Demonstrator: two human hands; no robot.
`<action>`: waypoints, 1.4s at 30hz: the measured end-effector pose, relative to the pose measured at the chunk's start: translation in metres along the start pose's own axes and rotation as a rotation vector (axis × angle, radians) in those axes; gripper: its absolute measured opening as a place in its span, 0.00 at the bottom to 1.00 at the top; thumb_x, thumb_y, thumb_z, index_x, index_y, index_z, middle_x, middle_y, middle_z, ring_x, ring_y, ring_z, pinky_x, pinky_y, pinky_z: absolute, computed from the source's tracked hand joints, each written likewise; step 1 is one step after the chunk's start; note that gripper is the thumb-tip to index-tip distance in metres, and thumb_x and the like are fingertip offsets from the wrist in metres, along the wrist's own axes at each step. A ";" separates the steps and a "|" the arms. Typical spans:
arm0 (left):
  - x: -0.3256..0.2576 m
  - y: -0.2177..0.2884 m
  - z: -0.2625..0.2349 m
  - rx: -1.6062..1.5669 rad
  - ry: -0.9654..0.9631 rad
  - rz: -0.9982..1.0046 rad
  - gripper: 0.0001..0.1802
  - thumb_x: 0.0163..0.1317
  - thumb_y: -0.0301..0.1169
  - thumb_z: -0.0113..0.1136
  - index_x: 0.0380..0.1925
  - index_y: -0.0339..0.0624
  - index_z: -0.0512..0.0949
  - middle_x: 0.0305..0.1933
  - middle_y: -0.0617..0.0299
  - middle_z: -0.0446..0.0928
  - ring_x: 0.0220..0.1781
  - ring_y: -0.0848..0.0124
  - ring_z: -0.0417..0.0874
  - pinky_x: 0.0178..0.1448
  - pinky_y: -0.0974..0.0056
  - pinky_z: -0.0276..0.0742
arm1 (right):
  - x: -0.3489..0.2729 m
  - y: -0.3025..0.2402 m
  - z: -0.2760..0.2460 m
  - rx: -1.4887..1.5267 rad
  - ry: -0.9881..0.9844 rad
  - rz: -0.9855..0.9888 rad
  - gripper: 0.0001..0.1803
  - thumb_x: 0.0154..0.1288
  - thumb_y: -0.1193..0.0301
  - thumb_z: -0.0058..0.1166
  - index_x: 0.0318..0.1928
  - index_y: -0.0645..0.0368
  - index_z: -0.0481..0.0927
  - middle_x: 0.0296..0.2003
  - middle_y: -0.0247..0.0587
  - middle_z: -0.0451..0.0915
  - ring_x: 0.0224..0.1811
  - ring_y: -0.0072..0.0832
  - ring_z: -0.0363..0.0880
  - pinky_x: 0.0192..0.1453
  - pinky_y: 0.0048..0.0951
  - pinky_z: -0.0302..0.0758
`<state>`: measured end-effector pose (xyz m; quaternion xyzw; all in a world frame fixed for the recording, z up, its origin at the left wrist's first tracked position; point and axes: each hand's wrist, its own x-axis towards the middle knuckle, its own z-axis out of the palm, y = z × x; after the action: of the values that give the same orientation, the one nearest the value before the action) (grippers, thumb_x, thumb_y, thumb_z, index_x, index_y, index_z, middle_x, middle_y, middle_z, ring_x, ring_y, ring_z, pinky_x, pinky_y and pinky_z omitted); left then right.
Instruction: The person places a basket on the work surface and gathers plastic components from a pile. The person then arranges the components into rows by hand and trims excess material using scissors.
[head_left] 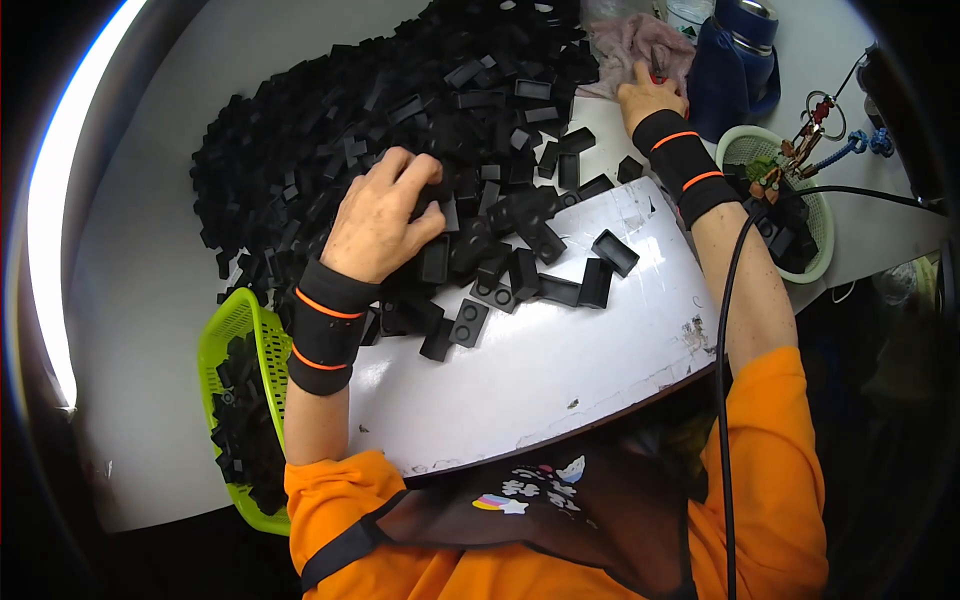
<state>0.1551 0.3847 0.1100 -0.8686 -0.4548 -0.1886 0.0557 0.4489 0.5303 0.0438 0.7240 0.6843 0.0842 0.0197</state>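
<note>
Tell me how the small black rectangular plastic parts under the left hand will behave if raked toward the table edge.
The small black rectangular plastic parts look rigid and probably light. Their boxy shapes should slide, not roll, on the smooth white table. The left hand rests on a loose heap, so neighbours may tumble.

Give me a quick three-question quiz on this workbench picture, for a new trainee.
1. True or false: the left hand rests on the heap of black plastic parts.
2. Which basket sits at the person's left: A lime green, B red, C blue?
3. What does the right hand reach toward?

Key: 1 true. 2 A, the lime green basket. 3 the pink cloth.
</note>
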 end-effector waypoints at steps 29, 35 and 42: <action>-0.151 0.068 0.015 -0.155 0.200 -0.240 0.39 0.56 0.49 0.67 0.64 0.43 0.67 0.67 0.50 0.64 0.65 0.55 0.69 0.72 0.40 0.52 | -0.154 -0.013 -0.049 1.653 -0.274 -0.577 0.14 0.73 0.70 0.51 0.52 0.67 0.73 0.41 0.41 0.80 0.42 0.24 0.81 0.49 0.26 0.79; -0.143 0.069 0.017 -0.178 0.144 -0.274 0.54 0.53 0.69 0.59 0.69 0.42 0.61 0.72 0.47 0.59 0.72 0.50 0.59 0.71 0.33 0.41 | -0.179 -0.027 -0.065 1.496 -0.329 -0.810 0.18 0.71 0.74 0.53 0.57 0.69 0.72 0.45 0.40 0.77 0.46 0.22 0.78 0.50 0.22 0.77; -0.102 0.087 0.021 -0.058 0.128 -0.105 0.57 0.50 0.70 0.58 0.74 0.51 0.54 0.75 0.46 0.55 0.74 0.46 0.56 0.66 0.22 0.36 | -0.189 -0.026 -0.056 1.231 -0.145 -0.791 0.13 0.68 0.78 0.52 0.51 0.70 0.76 0.41 0.45 0.80 0.42 0.29 0.81 0.47 0.25 0.76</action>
<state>0.1789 0.2617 0.0584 -0.8309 -0.4896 -0.2597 0.0496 0.4053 0.3396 0.0777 0.3065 0.8147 -0.3771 -0.3163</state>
